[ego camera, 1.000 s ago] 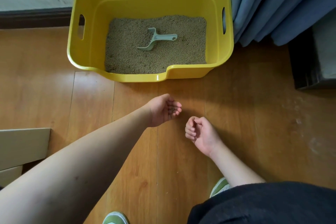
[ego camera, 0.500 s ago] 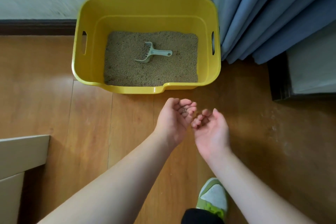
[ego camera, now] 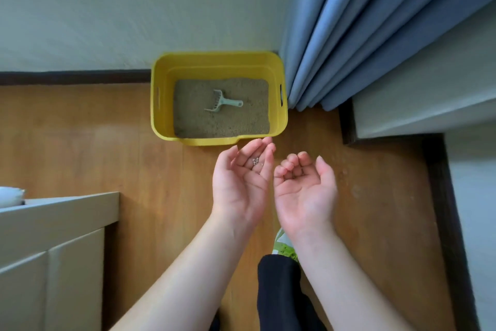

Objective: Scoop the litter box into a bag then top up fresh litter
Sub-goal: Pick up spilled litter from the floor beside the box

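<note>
So both hands are held out palm-up over the wooden floor, just in front of the litter box. The left hand is cupped loosely, fingers mostly straight and relaxed, and a few small grey litter pellets sit on the base of its fingers. It isn't gripping them, they just lie there. Its fingertips reach up close to the box's front rim. The right hand is right beside it, palm up too, with the fingers curled in loosely over the palm and nothing that I can see in it.

The litter box is a yellow plastic tub with a cut-out handle on each short side, pushed up against the wall and the dark baseboard. It's got a layer of tan litter spread across the bottom. A pale green scoop lies flat on top of the litter, about in the middle, slotted end to the left and handle pointing right.

Blue curtains hang just to the right of the box, almost touching its corner. On the left there's a beige cabinet with the edge of something white on top. Down at the bottom there's a black trouser leg and a bit of a green and white shoe between the forearms.
</note>
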A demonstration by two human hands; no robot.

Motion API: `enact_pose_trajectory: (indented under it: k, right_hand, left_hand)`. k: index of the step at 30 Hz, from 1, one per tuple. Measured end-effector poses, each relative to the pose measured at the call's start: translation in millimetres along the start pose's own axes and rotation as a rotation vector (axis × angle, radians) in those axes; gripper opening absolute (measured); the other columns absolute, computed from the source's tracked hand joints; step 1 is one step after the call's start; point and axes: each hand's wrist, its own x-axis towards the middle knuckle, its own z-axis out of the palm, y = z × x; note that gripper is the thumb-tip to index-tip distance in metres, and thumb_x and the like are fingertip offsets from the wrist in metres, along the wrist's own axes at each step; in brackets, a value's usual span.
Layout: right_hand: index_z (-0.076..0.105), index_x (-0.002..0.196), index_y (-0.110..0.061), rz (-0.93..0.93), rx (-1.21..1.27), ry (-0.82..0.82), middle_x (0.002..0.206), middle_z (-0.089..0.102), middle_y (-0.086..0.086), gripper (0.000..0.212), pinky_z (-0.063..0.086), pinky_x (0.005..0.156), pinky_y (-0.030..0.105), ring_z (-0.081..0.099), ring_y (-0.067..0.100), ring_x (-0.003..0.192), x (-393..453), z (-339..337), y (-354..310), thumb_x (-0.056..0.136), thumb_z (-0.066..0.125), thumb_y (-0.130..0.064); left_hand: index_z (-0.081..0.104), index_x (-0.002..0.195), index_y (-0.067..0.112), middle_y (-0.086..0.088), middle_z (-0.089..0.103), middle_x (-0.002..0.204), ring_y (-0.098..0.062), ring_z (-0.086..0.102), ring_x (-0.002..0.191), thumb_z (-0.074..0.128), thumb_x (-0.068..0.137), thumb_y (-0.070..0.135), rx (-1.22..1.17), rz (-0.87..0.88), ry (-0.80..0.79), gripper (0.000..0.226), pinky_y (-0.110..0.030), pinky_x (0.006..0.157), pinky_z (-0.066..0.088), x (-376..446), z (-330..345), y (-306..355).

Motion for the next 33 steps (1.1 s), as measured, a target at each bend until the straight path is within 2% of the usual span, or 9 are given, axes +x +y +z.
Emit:
enact_pose_trajectory:
  k: [2, 4, 7, 12, 15, 18, 23, 29, 33]
  right_hand:
    - [0.062, 0.084, -0.005, 0.007, 0.028, -0.016, 0.075, 0.061, 0.01, 0.034, 0.052, 0.063, 0.026, 0.059, 0.019, 0.066, -41, 30, -6, 0.096, 0.045, -0.031]
    - [0.064, 0.088, -0.003, 0.009, 0.057, -0.037, 0.082, 0.066, 0.013, 0.034, 0.056, 0.067, 0.028, 0.064, 0.021, 0.073, -82, 61, -11, 0.096, 0.046, -0.031]
    - [0.072, 0.084, -0.001, 0.002, 0.08, -0.056, 0.092, 0.07, 0.016, 0.043, 0.059, 0.076, 0.03, 0.069, 0.023, 0.079, -142, 106, -19, 0.096, 0.046, -0.032]
    - [0.077, 0.084, 0.001, -0.011, 0.056, -0.207, 0.106, 0.07, 0.02, 0.054, 0.055, 0.085, 0.041, 0.071, 0.027, 0.092, -261, 185, -37, 0.097, 0.041, -0.037]
    - [0.076, 0.088, 0.002, -0.038, 0.03, -0.329, 0.111, 0.069, 0.021, 0.058, 0.053, 0.088, 0.043, 0.069, 0.029, 0.1, -329, 221, -41, 0.097, 0.038, -0.041]
    - [0.075, 0.095, 0.002, -0.056, 0.023, -0.435, 0.115, 0.067, 0.021, 0.06, 0.05, 0.094, 0.043, 0.066, 0.029, 0.107, -395, 252, -36, 0.095, 0.036, -0.044]
    - [0.067, 0.113, 0.001, -0.098, 0.024, -0.53, 0.122, 0.065, 0.019, 0.06, 0.041, 0.108, 0.041, 0.06, 0.029, 0.118, -485, 272, -18, 0.097, 0.033, -0.046]
    - [0.062, 0.122, -0.002, -0.173, -0.029, -0.529, 0.122, 0.065, 0.016, 0.061, 0.04, 0.108, 0.04, 0.06, 0.027, 0.118, -562, 255, -15, 0.098, 0.032, -0.048]
    - [0.063, 0.122, -0.002, -0.234, -0.003, -0.497, 0.119, 0.067, 0.015, 0.06, 0.039, 0.109, 0.041, 0.061, 0.027, 0.116, -592, 234, -26, 0.099, 0.03, -0.047]
  left_hand:
    - [0.074, 0.086, -0.01, -0.027, 0.069, 0.108, -0.033, 0.07, 0.098, 0.041, 0.096, 0.019, -0.018, 0.003, -0.025, 0.045, -0.034, 0.09, 0.056, -42, 26, 12]
    - [0.073, 0.093, -0.01, -0.027, 0.067, 0.115, -0.033, 0.068, 0.105, 0.041, 0.095, 0.019, -0.061, 0.028, -0.045, 0.044, -0.037, 0.091, 0.055, -84, 55, 23]
    - [0.073, 0.097, -0.008, -0.024, 0.068, 0.115, -0.031, 0.069, 0.105, 0.042, 0.094, 0.02, -0.116, 0.082, -0.058, 0.042, -0.037, 0.088, 0.057, -146, 97, 42]
    - [0.074, 0.097, -0.007, -0.023, 0.07, 0.111, -0.029, 0.071, 0.1, 0.048, 0.082, 0.021, -0.141, 0.112, -0.14, 0.041, -0.039, 0.088, 0.055, -268, 169, 78]
    - [0.075, 0.091, -0.006, -0.022, 0.071, 0.109, -0.028, 0.072, 0.097, 0.04, 0.092, 0.02, -0.147, 0.131, -0.171, 0.044, -0.036, 0.086, 0.057, -336, 202, 100]
    - [0.072, 0.097, -0.007, -0.021, 0.072, 0.107, -0.029, 0.071, 0.099, 0.038, 0.095, 0.021, -0.141, 0.182, -0.241, 0.044, -0.032, 0.084, 0.058, -403, 226, 123]
    - [0.067, 0.113, -0.006, -0.02, 0.07, 0.113, -0.03, 0.069, 0.105, 0.035, 0.096, 0.026, -0.084, 0.255, -0.363, 0.048, -0.034, 0.09, 0.056, -494, 231, 151]
    - [0.064, 0.12, -0.004, -0.018, 0.067, 0.121, -0.03, 0.064, 0.115, 0.035, 0.096, 0.029, 0.012, 0.278, -0.435, 0.05, -0.036, 0.103, 0.044, -567, 215, 144]
    - [0.065, 0.12, -0.002, -0.018, 0.067, 0.121, -0.03, 0.064, 0.114, 0.037, 0.095, 0.029, 0.087, 0.235, -0.477, 0.049, -0.037, 0.105, 0.043, -595, 209, 123]
